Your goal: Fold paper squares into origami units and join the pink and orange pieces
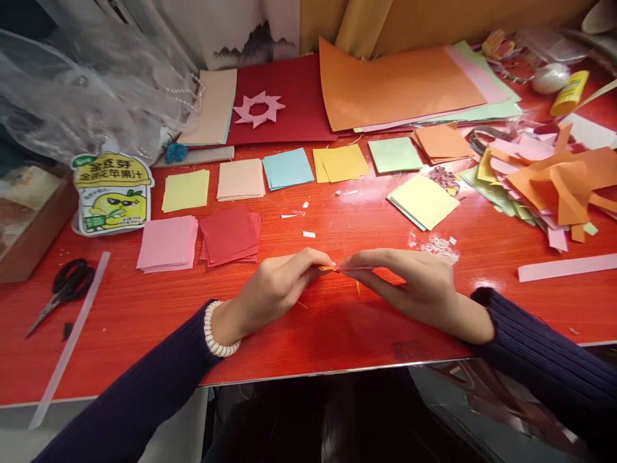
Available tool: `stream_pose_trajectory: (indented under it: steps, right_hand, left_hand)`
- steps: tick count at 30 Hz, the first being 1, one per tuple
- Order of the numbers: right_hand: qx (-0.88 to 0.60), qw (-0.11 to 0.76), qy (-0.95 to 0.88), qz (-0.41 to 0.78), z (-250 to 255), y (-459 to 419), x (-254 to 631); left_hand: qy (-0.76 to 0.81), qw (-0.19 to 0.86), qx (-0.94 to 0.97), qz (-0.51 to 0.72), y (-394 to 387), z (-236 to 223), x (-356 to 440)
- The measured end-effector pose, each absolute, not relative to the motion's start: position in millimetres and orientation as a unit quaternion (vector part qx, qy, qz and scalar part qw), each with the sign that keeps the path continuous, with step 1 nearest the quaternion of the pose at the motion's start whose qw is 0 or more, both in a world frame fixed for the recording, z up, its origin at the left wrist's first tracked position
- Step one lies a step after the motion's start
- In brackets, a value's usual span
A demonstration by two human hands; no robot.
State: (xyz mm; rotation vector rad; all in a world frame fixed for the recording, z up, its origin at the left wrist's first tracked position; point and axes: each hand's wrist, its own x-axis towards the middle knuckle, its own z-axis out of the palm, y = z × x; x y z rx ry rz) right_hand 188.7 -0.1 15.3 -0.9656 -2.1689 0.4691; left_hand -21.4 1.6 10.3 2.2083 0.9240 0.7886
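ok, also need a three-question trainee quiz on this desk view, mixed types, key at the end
1. True or false: the left hand and the right hand are both pinching folded paper.

2. Multiple choice: which stack lies directly between the light blue squares and the light green squares?
A) pink squares
B) deep yellow squares
C) peach squares

3. Fill in the blank: the pink star-shaped paper ring lies on the ____ sheet.

Key: 1. true; 2. B; 3. dark red
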Motion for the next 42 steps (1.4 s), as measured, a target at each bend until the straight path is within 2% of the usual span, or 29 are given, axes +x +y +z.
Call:
stream_pose_trajectory:
  steps: [3, 7, 10, 17, 32, 42]
  right_hand:
    - [-0.446, 0.336, -0.767, 0.316, 17, 3, 188]
    - [-0.448, 0.302, -0.64, 0.546, 20, 6, 184]
    - [-0.45, 0.297, -0.57, 0.619, 20, 7, 181]
    - [-0.462, 0.315, -0.547, 0.623, 16, 7, 178]
    - [-0.432, 0.258, -0.54, 0.674, 16, 13, 181]
    - [-0.44, 0.27, -0.487, 0.705, 18, 10, 175]
  left_hand:
    - [0.376, 0.398, 0.78, 0.303, 3, 12, -21]
    - [0.424, 0.497, 0.708, 0.271, 6, 17, -19]
    - [0.455, 0.539, 0.662, 0.252, 7, 21, -15]
    - [0.495, 0.537, 0.637, 0.248, 3, 25, -9]
    - [0.516, 0.556, 0.601, 0.252, 5, 19, -10]
    - [0.519, 0.539, 0.619, 0.239, 3, 18, -9]
